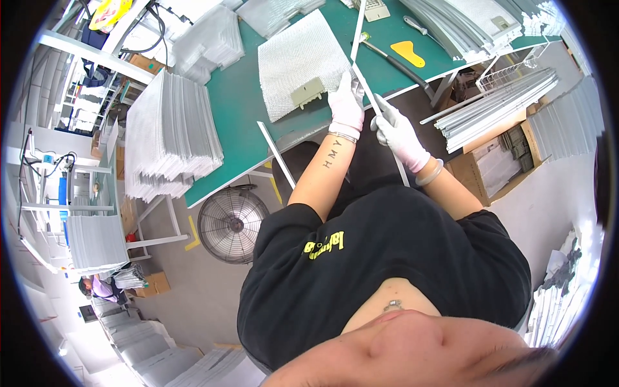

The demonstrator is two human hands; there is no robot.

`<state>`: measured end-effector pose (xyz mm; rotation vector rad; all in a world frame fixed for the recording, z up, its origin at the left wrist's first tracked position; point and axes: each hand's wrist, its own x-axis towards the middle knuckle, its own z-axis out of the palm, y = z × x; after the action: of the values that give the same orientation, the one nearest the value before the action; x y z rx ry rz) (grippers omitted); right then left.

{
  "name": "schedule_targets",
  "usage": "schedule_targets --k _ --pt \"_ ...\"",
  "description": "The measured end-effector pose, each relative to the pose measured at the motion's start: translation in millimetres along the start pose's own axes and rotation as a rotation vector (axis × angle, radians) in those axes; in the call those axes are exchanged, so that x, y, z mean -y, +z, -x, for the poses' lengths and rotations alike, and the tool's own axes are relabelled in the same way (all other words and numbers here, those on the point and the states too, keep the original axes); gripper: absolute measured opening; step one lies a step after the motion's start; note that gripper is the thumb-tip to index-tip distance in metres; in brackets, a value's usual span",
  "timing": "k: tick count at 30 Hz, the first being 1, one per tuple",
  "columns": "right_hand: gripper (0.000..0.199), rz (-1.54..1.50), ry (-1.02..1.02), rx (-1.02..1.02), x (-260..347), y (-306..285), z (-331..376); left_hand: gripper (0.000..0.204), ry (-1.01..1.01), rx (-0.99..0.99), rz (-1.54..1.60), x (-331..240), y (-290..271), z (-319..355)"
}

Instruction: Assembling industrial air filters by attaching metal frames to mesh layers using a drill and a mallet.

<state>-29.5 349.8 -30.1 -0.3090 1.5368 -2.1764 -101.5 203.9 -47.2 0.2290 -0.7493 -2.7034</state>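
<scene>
A long, thin white strip (369,92) slants toward my body over the near edge of the green table (235,103). My left hand (347,103), in a white glove, is closed at its upper end, where another white strip (358,32) meets it at an angle. Lower down, my gloved right hand (400,134) grips the long strip. To the left of my left hand lies a white mesh panel (293,55) with a grey-green plastic piece (308,93) at its near edge. A further white strip (274,151) sticks out past the table edge beside my left forearm.
A black-handled hammer (400,62), a yellow scraper (407,53) and a screwdriver (416,24) lie on the right of the table. Mesh panels (171,132) are stacked at left. A floor fan (233,224) stands below; an open carton (503,161) and strip bundle (493,109) are at right.
</scene>
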Motion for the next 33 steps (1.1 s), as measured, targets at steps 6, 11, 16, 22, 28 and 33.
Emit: schedule_targets --k 6,11,16,22,28,33 --pt "0.057 0.251 -0.081 -0.088 -20.9 -8.2 -5.2 0.026 -0.065 -0.035 0.016 -1.9 2.5 -2.0" --pt "0.055 0.560 -0.196 -0.185 -16.6 -2.6 -3.1 0.020 -0.116 -0.085 0.017 1.2 -1.4 -4.5" --pt "0.056 0.063 -0.011 -0.037 -13.0 -6.0 -2.2 0.020 -0.196 -0.043 0.072 0.8 -11.7 -10.0" --pt "0.058 0.132 0.047 0.031 2.3 -15.8 -21.9 0.020 -0.137 -0.053 -0.021 -8.6 -1.2 -7.8" --pt "0.060 0.012 0.039 0.029 -4.5 -1.8 -24.9 0.018 -0.064 -0.153 -0.003 -5.4 -0.2 -14.8" --pt "0.060 0.032 0.078 -0.009 -16.3 0.3 -15.8 0.016 -0.057 -0.202 -0.078 -3.1 -5.3 -17.6"
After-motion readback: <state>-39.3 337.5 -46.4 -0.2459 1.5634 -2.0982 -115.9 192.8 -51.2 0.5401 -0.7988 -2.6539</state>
